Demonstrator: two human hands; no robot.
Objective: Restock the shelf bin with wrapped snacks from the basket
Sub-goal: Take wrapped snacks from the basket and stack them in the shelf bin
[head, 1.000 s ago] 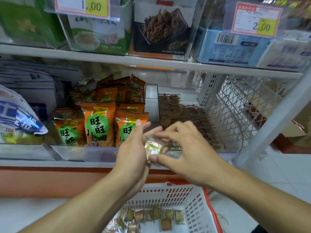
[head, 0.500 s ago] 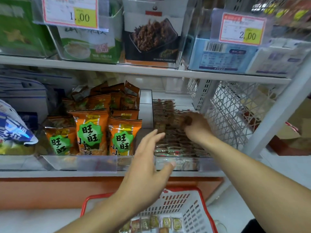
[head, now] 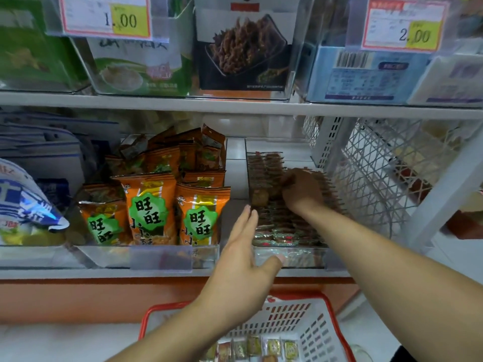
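Note:
A clear shelf bin [head: 287, 257] holds rows of small wrapped snacks [head: 285, 226]. My right hand [head: 303, 192] reaches deep into the bin, and its curled fingers hold a wrapped snack down among the back rows. A yellowish packet [head: 260, 197] lies just left of that hand. My left hand [head: 243, 259] has straight fingers, with its fingertips against the bin's left wall and its thumb at the front corner. Below stands a white basket with a red rim [head: 337, 325]. Several wrapped snacks [head: 271, 347] lie in its bottom.
Orange snack bags [head: 149, 207] fill the clear bin to the left, and a blue-and-white bag [head: 23, 202] lies further left. A white wire mesh panel [head: 379, 173] closes the shelf's right side. The upper shelf [head: 235, 104] hangs low over the bins.
My right hand carried a wrapped snack from in front of the shelf into the bin and reached further back. My left hand let go, opened and moved to the bin's front-left corner.

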